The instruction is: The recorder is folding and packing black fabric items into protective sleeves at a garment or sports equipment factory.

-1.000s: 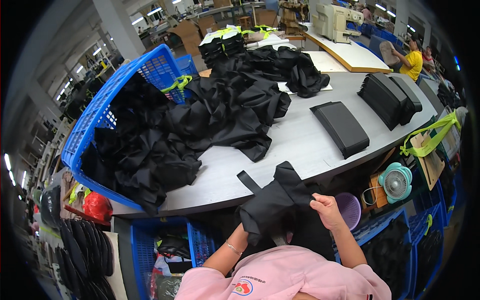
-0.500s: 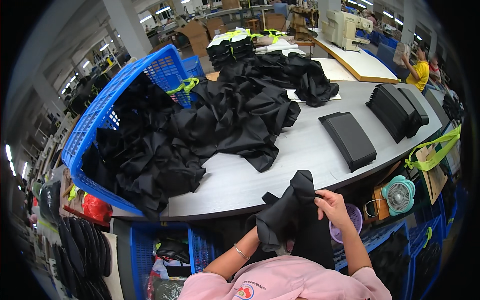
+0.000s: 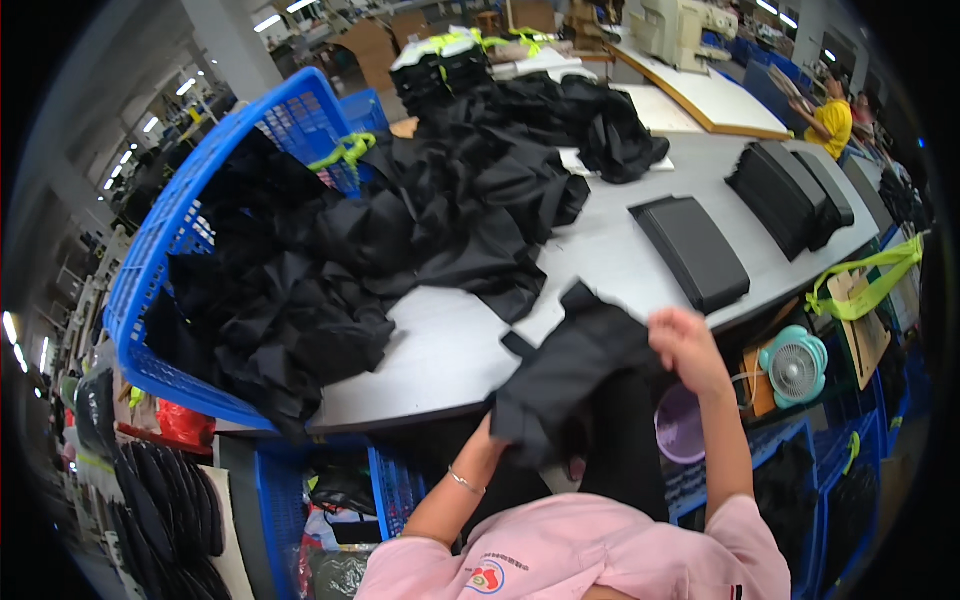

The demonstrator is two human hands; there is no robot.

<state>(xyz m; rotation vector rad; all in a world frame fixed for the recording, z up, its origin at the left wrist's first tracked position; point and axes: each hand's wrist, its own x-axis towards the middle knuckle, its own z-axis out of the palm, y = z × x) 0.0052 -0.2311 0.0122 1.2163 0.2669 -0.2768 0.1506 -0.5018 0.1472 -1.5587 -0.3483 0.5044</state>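
Observation:
I hold a black fabric piece (image 3: 572,372) up over the near edge of the grey table (image 3: 450,350). My right hand (image 3: 686,345) grips its upper right edge. My left hand (image 3: 492,432) is mostly hidden under the lower left of the cloth and appears to hold it from below. A big heap of loose black garments (image 3: 440,220) spreads across the table just beyond the piece and spills from a tilted blue plastic basket (image 3: 200,215) on the left.
Neat stacks of folded black pieces lie on the table at the right (image 3: 694,250) and far right (image 3: 790,195). A teal fan (image 3: 795,365) and a purple tub (image 3: 682,425) sit below the table edge. Another person in yellow (image 3: 832,118) works at the back.
The black piece has been lifted and turned between my hands, and my right hand has moved up along its edge. The camera has tilted closer to the table.

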